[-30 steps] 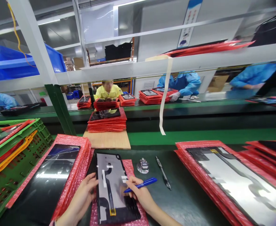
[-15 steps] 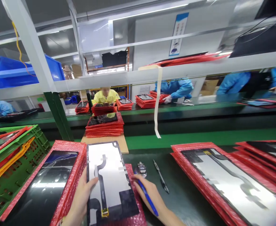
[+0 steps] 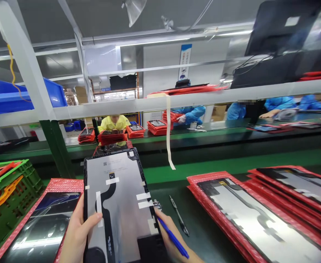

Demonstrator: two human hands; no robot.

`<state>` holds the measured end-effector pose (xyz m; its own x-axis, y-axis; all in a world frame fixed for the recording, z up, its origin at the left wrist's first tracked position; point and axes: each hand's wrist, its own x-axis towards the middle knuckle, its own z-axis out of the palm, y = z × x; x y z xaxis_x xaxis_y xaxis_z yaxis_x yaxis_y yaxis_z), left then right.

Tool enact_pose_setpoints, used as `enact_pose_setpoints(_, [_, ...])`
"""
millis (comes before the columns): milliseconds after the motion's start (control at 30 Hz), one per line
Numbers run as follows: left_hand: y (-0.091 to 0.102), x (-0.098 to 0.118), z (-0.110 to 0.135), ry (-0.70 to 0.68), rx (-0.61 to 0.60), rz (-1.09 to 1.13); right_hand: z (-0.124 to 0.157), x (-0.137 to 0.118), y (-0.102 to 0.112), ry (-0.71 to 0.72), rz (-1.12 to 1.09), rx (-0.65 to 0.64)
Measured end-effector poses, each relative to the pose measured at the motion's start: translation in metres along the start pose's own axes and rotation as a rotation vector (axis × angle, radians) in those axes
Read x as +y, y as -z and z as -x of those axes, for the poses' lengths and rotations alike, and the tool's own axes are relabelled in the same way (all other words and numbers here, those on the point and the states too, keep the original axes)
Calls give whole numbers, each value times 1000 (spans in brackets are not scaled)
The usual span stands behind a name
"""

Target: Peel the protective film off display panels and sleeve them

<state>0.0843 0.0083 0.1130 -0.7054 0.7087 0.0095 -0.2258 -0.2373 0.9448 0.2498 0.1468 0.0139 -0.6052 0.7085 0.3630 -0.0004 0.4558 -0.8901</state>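
A display panel [image 3: 126, 226] with a grey metal back faces me, tilted up, a dark ribbon cable [image 3: 108, 223] and several white tape strips on it. Wrapped round its left edge is my left hand [image 3: 74, 233], thumb lying on the back. My right hand [image 3: 173, 252] is at the right edge, partly hidden behind the panel, with a blue pen [image 3: 174, 240] held in it. Just past the right fingertips a small metallic object [image 3: 157, 205] is partly covered by the panel. A grey-black pen [image 3: 179, 217] lies on the dark bench.
To the left are a glossy screen on red bubble wrap [image 3: 63, 184] and a green crate [image 3: 26, 204]. Red-wrapped panels are stacked on the right [image 3: 240, 219]. Tape [image 3: 168, 138] hangs from the shelf rail. Beyond, people in yellow [image 3: 115, 124] and blue [image 3: 192, 115] work.
The panel has come up closer to my view and tilted, its back turning from bright white to grey. My hands moved with it. The surroundings have shifted left and slightly down in view.
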Motion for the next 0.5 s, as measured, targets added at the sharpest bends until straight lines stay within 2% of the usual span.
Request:
enact_pose_setpoints(100, [-8, 6, 0, 10, -21, -3, -5, -25, 9, -78, -274, 64])
enact_pose_setpoints(167, [-14, 9, 1, -18, -39, -19, -7, -40, 15, -122, -463, 151])
enact_pose_setpoints(200, [-18, 9, 2, -45, -49, -32, -8, -46, 18, -131, -490, 196])
enact_pose_setpoints(367, [-27, 5, -2, -125, -102, -14, -15, -62, 23, -75, -159, 303])
enact_pose_setpoints(500, [-23, -4, -12, -140, -100, -75, -26, -60, 20, -64, -76, 383])
